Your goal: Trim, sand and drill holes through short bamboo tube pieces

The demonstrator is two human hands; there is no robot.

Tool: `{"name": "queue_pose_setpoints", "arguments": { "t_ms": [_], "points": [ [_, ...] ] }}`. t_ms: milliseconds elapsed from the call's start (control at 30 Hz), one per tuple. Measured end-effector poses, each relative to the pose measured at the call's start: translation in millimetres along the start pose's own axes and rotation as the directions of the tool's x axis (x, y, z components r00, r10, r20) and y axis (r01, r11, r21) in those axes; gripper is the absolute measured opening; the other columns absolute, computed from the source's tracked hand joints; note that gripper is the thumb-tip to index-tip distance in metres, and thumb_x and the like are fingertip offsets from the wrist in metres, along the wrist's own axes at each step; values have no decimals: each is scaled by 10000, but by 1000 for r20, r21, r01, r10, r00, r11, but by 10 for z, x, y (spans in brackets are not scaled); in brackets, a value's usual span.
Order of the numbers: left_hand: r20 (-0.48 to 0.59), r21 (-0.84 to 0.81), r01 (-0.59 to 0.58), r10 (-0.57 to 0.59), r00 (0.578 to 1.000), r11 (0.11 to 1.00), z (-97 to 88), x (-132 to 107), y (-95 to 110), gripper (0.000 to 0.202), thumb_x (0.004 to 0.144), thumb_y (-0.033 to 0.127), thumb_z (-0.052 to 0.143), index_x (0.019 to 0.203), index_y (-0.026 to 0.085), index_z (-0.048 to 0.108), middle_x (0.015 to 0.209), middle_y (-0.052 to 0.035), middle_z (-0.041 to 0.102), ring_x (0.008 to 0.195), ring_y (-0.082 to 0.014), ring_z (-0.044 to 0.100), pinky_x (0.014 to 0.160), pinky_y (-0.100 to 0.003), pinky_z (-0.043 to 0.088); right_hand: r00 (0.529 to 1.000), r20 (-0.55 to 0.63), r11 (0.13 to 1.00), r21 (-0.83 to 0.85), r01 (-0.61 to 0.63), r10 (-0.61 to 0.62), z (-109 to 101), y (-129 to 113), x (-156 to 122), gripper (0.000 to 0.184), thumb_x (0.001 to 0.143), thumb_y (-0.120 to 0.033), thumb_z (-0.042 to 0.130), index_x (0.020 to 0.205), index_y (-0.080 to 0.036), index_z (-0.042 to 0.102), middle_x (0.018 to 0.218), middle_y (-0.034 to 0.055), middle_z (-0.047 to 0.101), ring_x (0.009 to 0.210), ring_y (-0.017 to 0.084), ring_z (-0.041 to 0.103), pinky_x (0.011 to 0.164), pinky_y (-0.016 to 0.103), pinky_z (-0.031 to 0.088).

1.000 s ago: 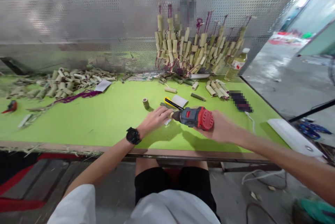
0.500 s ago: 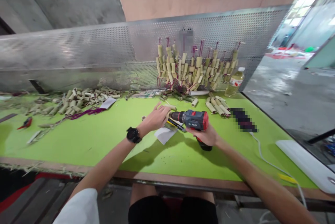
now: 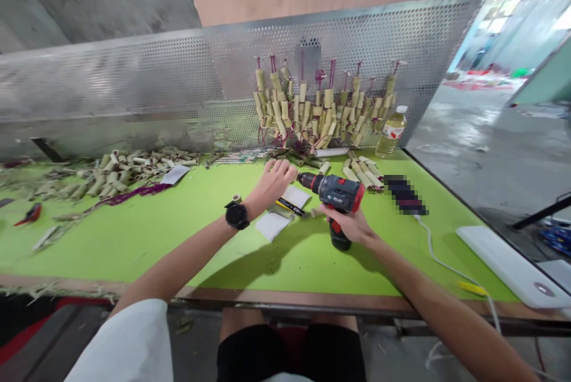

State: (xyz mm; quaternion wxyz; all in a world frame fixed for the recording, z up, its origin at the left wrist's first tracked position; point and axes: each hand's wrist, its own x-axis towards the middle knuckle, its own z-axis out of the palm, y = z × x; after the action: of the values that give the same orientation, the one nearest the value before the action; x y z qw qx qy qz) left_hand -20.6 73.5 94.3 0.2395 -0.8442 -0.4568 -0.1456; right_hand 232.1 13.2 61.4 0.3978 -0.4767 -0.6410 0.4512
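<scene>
My right hand grips the handle of a red and grey cordless drill, its chuck pointing left over the green table. My left hand, with a black watch on the wrist, reaches forward just left of the chuck, fingers curled down over a short bamboo piece; I cannot tell whether it grips it. Below the left hand lie a yellow and black utility knife and white paper slips.
Strung bamboo tubes hang on the perforated metal screen. Loose bamboo pieces pile at the back left, more right of the drill. An oil bottle, a cable and a white board sit to the right.
My left hand has reached further toward the back of the table. The drill has moved forward with it and tilted. The view has lifted, showing more wall.
</scene>
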Motion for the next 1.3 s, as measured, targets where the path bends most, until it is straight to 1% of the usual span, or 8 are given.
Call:
{"name": "queue_pose_setpoints", "arguments": {
  "t_ms": [133,300,500,567,700,800,967,1300],
  "points": [
    [0,30,37,-37,999,999,-63,-58,68,305,1088,138,378,1254,133,634,1177,-195,687,1131,-344,625,1098,-516,441,1000,8,1000,19,5,-5,-16,18,20,387,776,-585,776,886,-221,703,733,48,716,666,223,628,696,416,570],
    [28,-59,-40,42,999,997,-220,-104,48,248,1114,214,404,1218,129,612,1130,-176,693,1091,-324,637,1100,-495,464,999,47,999,43,12,-14,-46,55,10,395,771,-603,804,869,-233,705,762,52,742,680,229,651,703,428,588],
    [191,-109,17,5,982,994,-465,4,-51,131,1051,111,460,1045,171,576,932,-109,680,887,-251,672,834,-355,542,997,58,997,64,45,-49,-36,86,25,415,755,-621,811,867,-233,713,763,43,735,697,236,669,719,424,582],
    [285,-115,32,3,959,993,-536,62,-73,65,1019,151,532,1066,174,572,872,-90,676,751,-232,645,714,-340,521,996,65,998,46,50,-53,-34,84,26,386,766,-604,798,841,-238,704,750,44,725,696,236,664,718,418,573],
    [419,-167,88,-10,908,982,-596,132,-70,208,961,163,559,1166,181,585,761,-43,674,563,-189,549,575,-314,437,994,80,996,52,67,-71,-31,82,20,357,779,-571,782,858,-236,687,761,48,721,681,225,643,700,405,557],
    [387,-136,83,-24,922,987,-589,164,-15,257,925,186,580,1173,184,647,774,-59,698,606,-206,597,596,-320,428,993,77,995,53,84,-88,-29,108,22,352,796,-569,776,881,-241,679,754,42,715,678,219,630,686,390,545],
    [375,36,72,-80,923,997,-564,254,63,186,884,210,590,911,174,771,757,-110,726,702,-262,682,607,-340,397,984,112,988,83,130,-139,-35,158,57,372,796,-605,774,858,-257,660,705,23,677,629,205,586,647,383,528],
    [297,45,117,-125,947,992,-421,297,53,302,805,154,623,1012,167,843,815,-123,775,712,-266,633,639,-363,364,989,146,998,-44,37,-31,-91,126,109,347,795,-560,750,722,-233,663,627,-4,666,579,162,550,621,332,511]
  ]
}}
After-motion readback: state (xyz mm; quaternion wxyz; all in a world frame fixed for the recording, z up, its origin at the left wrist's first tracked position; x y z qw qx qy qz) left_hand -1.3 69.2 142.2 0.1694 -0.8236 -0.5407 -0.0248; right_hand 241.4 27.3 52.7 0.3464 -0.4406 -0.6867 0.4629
